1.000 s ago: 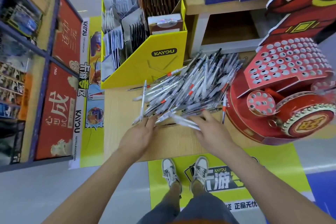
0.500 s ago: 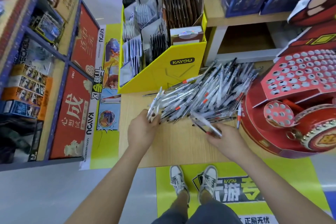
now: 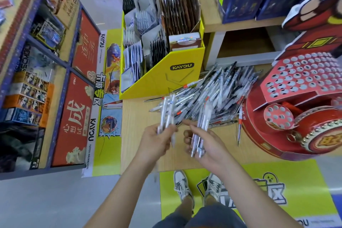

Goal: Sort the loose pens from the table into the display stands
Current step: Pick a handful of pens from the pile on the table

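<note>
Now | left hand point(image 3: 157, 141) grips pens point(image 3: 167, 114) | right hand point(image 3: 210, 147) grips other pens point(image 3: 201, 127)

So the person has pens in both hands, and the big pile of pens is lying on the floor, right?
Not quite. The head view shows the pile of pens lying on the wooden table, not on the floor. The rest is right: the left hand and the right hand both hold pens.

Grey floor point(image 3: 37, 200), blue-framed shelving point(image 3: 68, 66) left, pale wooden shelf point(image 3: 240, 23) behind, yellow floor mat point(image 3: 240, 176).
</note>
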### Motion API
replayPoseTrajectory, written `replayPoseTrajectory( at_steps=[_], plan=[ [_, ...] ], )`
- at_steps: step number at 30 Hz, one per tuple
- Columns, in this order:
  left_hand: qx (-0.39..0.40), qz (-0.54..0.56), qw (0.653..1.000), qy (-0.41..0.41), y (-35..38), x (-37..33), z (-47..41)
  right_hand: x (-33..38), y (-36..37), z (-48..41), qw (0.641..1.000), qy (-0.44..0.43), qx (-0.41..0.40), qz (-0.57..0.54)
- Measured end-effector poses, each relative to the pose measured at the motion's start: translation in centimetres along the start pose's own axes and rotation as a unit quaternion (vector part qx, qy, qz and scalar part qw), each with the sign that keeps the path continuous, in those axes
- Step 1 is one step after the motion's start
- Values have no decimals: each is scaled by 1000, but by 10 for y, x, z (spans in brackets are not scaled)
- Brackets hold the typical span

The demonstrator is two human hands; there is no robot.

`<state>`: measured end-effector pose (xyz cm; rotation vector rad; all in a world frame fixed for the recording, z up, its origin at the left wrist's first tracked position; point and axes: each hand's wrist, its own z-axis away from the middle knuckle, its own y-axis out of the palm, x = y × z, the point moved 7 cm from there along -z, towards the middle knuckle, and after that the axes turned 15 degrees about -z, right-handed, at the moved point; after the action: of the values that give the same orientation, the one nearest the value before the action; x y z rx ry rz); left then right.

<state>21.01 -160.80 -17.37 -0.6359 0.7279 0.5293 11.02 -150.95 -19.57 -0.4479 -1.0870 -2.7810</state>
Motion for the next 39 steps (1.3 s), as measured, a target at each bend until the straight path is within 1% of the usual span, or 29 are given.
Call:
replayPoseTrajectory(
  at_steps=[2,3,4,6,8,10,12,14,16,17,19,21,22,25,27,29,30,31,33,34,36,39],
  plan=[
    [97,52,994,0,21,-11,23,5,17,10,1000,-14,4,13],
    [131,66,989,3,27,-15,30,8,24,15,999,-24,9,32],
    [154,76,985,3,31,-19,35,12,29,20,998,-36,19,52],
    [174,77,982,3,32,-26,40,20,37,29,995,-57,43,66],
    [171,69,983,8,31,-37,45,30,40,35,993,-90,36,59],
    [150,81,985,17,29,-49,48,42,39,40,992,-126,4,20],
    [128,134,982,29,28,-64,53,56,39,48,988,-145,-8,-45],
    [118,227,966,21,27,-79,54,70,36,59,985,-164,-1,-62],
    [117,312,943,16,27,-97,52,79,35,73,982,-189,7,10],
    [110,334,936,24,27,-106,50,79,36,81,978,-202,12,57],
    [86,351,931,45,29,-123,47,74,40,92,965,-223,24,136],
    [69,343,935,51,38,-133,47,69,44,101,943,-248,26,220],
    [69,332,939,50,43,-136,47,68,46,104,935,-257,29,243],
    [75,323,942,50,52,-141,46,74,43,111,936,-247,46,248],
    [73,359,929,53,47,-147,41,75,36,116,938,-221,54,261],
    [64,384,918,75,35,-157,33,74,23,122,944,-203,49,254],
    [62,373,922,89,29,-161,31,75,18,124,950,-203,45,232],
    [66,337,934,100,27,-162,31,77,13,127,957,-206,44,197],
    [99,204,967,113,37,-157,38,86,7,132,969,-220,41,108],
    [127,138,975,116,48,-151,46,93,5,136,969,-232,35,76],
    [196,61,970,130,76,-138,68,108,0,144,962,-268,9,46],
    [262,15,947,187,114,-136,102,123,-12,156,946,-323,-15,30]
  ],
)
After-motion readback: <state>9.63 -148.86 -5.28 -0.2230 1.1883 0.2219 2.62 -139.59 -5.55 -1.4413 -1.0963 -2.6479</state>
